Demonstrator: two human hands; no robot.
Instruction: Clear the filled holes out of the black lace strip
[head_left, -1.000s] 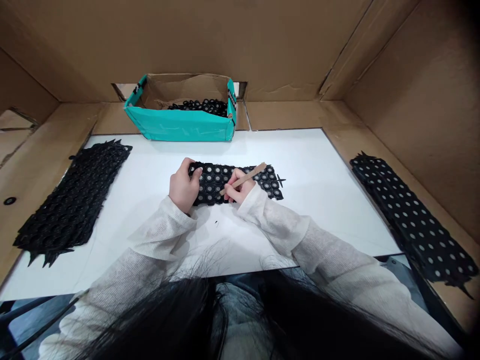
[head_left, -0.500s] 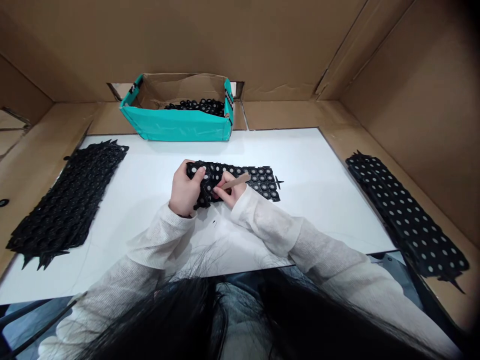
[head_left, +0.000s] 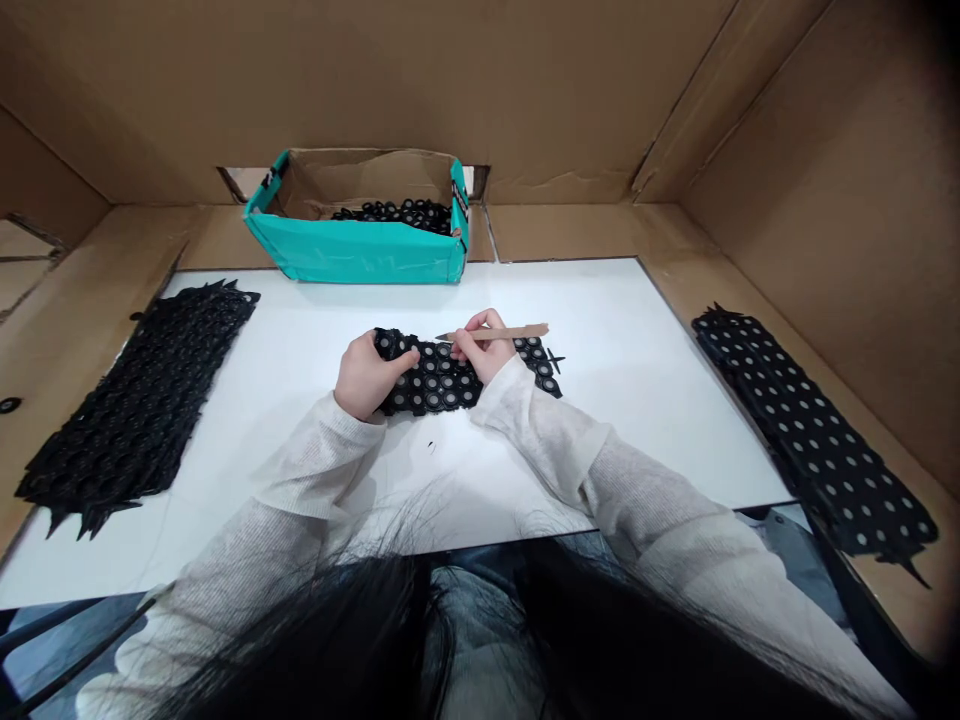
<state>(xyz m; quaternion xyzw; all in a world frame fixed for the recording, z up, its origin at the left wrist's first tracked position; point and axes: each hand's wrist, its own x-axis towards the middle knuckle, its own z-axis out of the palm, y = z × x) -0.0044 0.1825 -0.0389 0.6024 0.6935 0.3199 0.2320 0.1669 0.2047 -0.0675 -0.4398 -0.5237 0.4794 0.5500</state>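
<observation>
A black rubber sheet of small rings (head_left: 442,380) lies on the white work surface (head_left: 637,400) in front of me. My left hand (head_left: 365,375) grips the sheet's left end, thumb on top. My right hand (head_left: 484,350) rests on the middle of the sheet and holds a thin wooden stick (head_left: 499,333) in a pen-like pinch, its tip pointing left along the sheet's far edge. The sheet's right end (head_left: 544,365) shows beyond my right wrist.
A teal cardboard box (head_left: 360,250) holding loose black rings stands at the back. A thick stack of black ring sheets (head_left: 135,390) lies at the left. Punched-out black sheets with holes (head_left: 810,430) lie on the cardboard at the right. Cardboard walls enclose the area.
My right hand has lifted from the sheet's near-left part to its far edge, swinging the stick level. The left hand shifted slightly down the sheet's left end.
</observation>
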